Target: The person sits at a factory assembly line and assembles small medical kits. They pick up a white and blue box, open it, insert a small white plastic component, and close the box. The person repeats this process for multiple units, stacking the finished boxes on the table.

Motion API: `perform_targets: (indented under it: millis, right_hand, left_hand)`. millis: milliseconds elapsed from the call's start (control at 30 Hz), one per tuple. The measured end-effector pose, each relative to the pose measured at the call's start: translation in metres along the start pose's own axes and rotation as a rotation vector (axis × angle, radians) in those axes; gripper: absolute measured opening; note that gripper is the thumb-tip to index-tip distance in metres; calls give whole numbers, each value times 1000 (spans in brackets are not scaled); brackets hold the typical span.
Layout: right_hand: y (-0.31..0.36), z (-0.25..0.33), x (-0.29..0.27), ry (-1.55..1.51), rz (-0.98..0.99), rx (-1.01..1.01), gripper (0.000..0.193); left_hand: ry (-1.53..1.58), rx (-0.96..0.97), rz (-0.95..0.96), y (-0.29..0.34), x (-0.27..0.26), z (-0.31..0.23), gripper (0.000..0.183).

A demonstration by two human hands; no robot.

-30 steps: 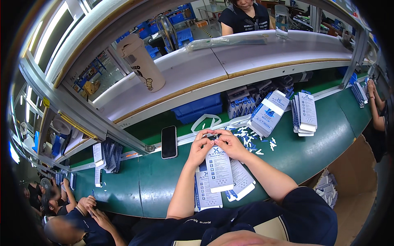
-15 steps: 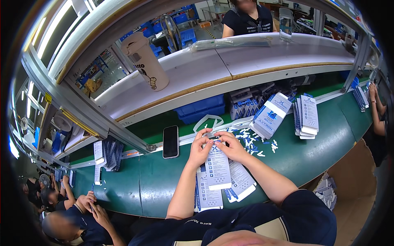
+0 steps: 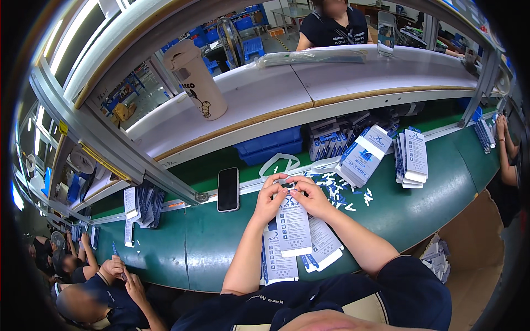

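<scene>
My left hand [image 3: 270, 197] and my right hand [image 3: 308, 196] both grip the top end of a flat white and blue printed package [image 3: 292, 227], held over the green bench [image 3: 215, 243]. Fingertips of both hands meet at the package's upper edge. Two similar packages [image 3: 326, 248] lie flat on the bench under it. Several small white plastic pieces [image 3: 337, 190] are scattered just right of my right hand.
A black phone [image 3: 228, 189] lies left of my hands. Stacks of the same packages [image 3: 411, 157] stand at right, with a blue bin [image 3: 270, 146] behind. A tall cup [image 3: 196, 80] stands on the upper shelf. Other people work at left, right and opposite.
My hands have stayed at the package's top edge, fingers shifting slightly. The view has tilted a little; nothing was let go.
</scene>
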State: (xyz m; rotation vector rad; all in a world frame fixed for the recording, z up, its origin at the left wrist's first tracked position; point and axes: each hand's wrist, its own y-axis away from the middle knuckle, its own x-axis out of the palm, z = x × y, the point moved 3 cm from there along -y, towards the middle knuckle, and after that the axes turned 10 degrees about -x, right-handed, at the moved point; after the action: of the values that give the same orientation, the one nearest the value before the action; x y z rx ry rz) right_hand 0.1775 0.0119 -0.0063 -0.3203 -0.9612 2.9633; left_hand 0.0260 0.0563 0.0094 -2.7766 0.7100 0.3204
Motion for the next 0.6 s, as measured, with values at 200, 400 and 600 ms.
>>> perform_targets:
  millis: [200, 400, 600]
  right_hand:
    - [1, -2, 1, 4, -12, 36, 14]
    - [2, -5, 2, 11, -33, 31, 13]
    - [3, -6, 1, 18, -24, 31, 12]
  left_hand:
    - [3, -5, -9, 0, 1, -2, 19]
    - [-11, -16, -29, 1, -1, -5, 20]
    - [-57, 8, -14, 1, 0, -6, 21]
